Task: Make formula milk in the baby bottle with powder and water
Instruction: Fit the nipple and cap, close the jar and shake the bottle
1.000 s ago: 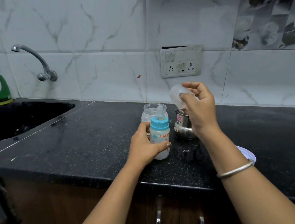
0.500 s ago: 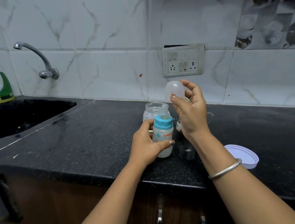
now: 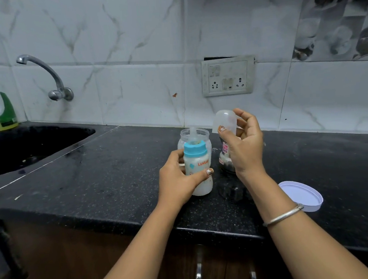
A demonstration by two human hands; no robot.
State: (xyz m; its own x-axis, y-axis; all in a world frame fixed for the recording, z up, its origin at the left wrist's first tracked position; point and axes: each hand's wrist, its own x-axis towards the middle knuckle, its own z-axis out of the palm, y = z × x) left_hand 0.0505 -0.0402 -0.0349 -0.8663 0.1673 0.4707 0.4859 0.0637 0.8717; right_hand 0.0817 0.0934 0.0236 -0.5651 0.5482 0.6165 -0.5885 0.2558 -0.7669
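Note:
The baby bottle (image 3: 199,169) stands upright on the black counter (image 3: 107,185). It has a blue collar and a teat on top and holds milky white liquid. My left hand (image 3: 177,181) is wrapped around its body. My right hand (image 3: 243,145) holds the clear dome cap (image 3: 224,121) up in the air, just right of the bottle's top. Behind the bottle stands an open clear jar (image 3: 194,138). A small steel vessel (image 3: 225,158) with a label is partly hidden behind my right hand.
A white round lid (image 3: 302,195) lies near the counter's front edge on the right. The black sink (image 3: 25,147) and tap (image 3: 48,77) are at the left, with a detergent bottle (image 3: 0,109) in the corner. A socket plate (image 3: 227,76) is on the tiled wall.
My right hand has kept the dome cap raised and shifted slightly right of the bottle's teat. My left hand has stayed on the bottle. The camera view has tilted a little.

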